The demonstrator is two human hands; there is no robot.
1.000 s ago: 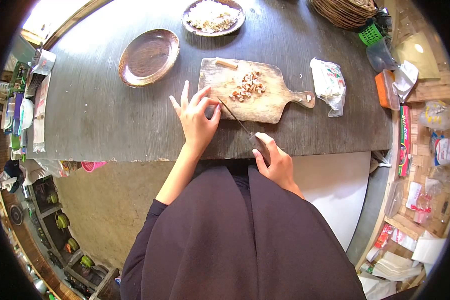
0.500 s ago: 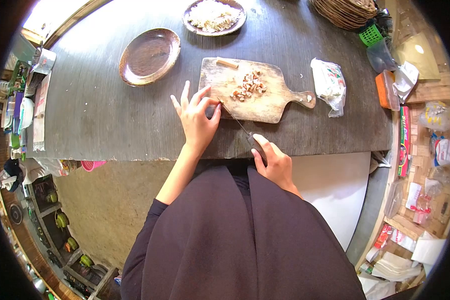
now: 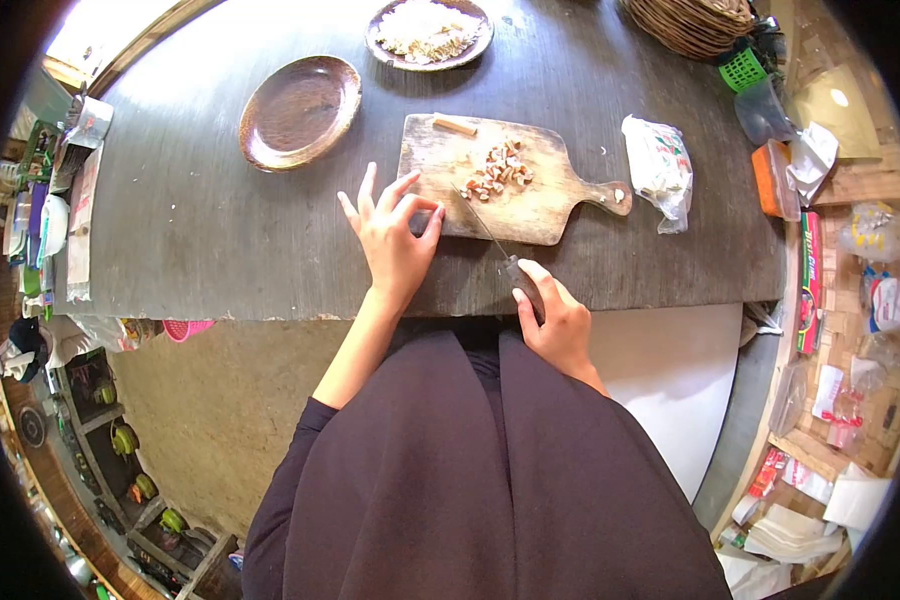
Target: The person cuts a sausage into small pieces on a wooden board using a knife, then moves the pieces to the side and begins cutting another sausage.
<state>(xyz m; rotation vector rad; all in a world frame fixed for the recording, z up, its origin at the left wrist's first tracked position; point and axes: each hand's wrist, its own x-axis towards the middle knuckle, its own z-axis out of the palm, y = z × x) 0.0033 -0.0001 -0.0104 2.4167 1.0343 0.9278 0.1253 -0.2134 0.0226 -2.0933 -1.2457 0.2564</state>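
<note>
My right hand (image 3: 558, 325) is closed round the dark handle of a knife (image 3: 488, 232), whose thin blade slants up and left over the near part of a wooden cutting board (image 3: 530, 215). My left hand (image 3: 398, 235) is at the board's near left corner, thumb and index finger pinched together and the other fingers spread. Whatever the pinch holds, if anything, is too small to make out. Small brown-edged chopped pieces (image 3: 498, 172) lie in a pile mid-board, near the knife tip. A light brown stick-like piece (image 3: 455, 125) rests by the far left edge.
Beyond the board are a brown oval plate (image 3: 300, 115) and a dish of pale shredded food (image 3: 428, 35). A white plastic packet (image 3: 658, 170) lies right of the board handle. A woven basket (image 3: 692, 25) stands at the far right of the dark table (image 3: 200, 240).
The knife has moved up and right, its tip away from my left fingertips and towards the chopped pieces. My right hand has shifted slightly right; my left hand stays almost in place, still pinched.
</note>
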